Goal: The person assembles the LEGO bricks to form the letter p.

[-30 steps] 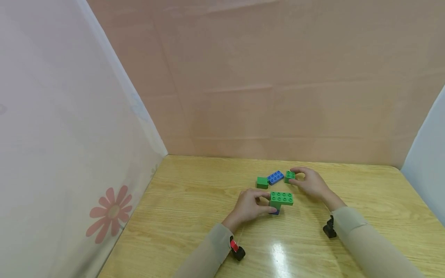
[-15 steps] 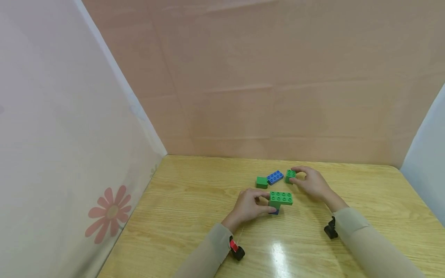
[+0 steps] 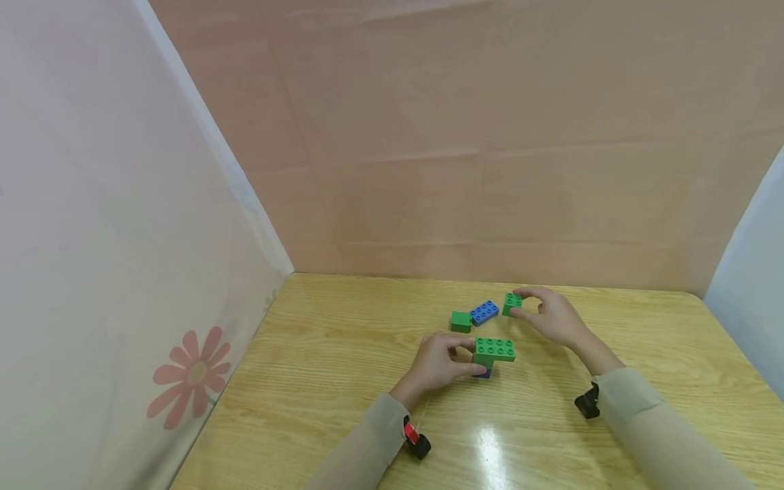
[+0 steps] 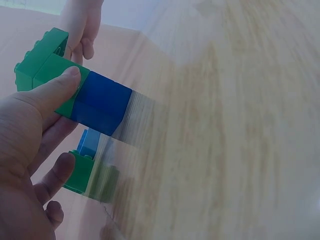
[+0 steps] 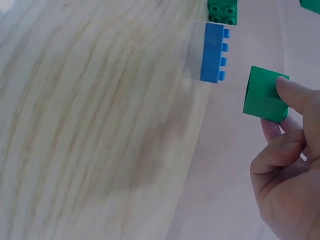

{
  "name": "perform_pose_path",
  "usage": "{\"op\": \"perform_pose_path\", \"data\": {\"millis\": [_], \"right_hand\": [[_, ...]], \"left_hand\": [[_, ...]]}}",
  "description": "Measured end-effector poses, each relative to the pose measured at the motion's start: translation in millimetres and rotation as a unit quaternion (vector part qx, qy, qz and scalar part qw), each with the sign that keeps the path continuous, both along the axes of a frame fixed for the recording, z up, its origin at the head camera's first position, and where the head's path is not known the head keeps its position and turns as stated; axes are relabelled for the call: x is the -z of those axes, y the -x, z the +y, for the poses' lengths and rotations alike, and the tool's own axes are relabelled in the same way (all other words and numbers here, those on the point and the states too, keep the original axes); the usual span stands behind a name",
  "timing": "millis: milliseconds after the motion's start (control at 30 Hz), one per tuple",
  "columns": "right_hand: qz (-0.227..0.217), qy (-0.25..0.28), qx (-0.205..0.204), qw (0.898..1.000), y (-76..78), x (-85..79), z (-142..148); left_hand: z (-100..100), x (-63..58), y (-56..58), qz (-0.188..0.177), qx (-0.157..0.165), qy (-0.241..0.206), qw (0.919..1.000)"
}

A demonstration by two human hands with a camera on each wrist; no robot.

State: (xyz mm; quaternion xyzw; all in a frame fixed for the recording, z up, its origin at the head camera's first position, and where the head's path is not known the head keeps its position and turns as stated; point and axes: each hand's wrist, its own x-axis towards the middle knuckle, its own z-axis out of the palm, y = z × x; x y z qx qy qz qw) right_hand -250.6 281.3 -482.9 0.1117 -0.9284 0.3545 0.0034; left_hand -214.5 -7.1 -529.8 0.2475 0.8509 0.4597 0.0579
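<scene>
Right of centre in the head view, the left hand (image 3: 436, 362) grips a brick stack (image 3: 495, 347), whose green eight-stud top overhangs rightward above a green and a blue brick. Farther up and right, the right hand (image 3: 556, 320) pinches a small green brick (image 3: 510, 304), raised above the table (image 3: 318, 381). Left of it lie a blue eight-stud brick (image 3: 484, 313) and, just beside that, a green block (image 3: 461, 322).

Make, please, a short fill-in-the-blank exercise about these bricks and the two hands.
The right hand pinches a small brick coloured ____.
The left hand holds a stack whose bottom brick is coloured ____.
The stack's top brick shows ____ studs.
The loose blue brick lies with its studs facing ____.
Missing words: green; blue; eight; up.
</scene>
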Motion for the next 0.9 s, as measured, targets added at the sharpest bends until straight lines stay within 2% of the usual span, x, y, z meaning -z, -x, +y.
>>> {"op": "perform_pose_path", "data": {"millis": [167, 533, 900], "right_hand": [[0.013, 0.001, -0.008, 1.0, -5.8, -7.2, -3], [0.057, -0.007, -0.03, 0.998, -23.5, -27.9, -14], [0.067, -0.004, -0.055, 0.996, -35.3, -44.1, -28]], "left_hand": [[0, 0.3, -0.1, -0.007, 0.0, 0.001, 1.0], [-1, -1.3, 0.7, 0.001, 0.007, -0.004, 1.0], [-2, -0.4, 2.4, -0.005, 0.015, -0.004, 0.9999]]}}
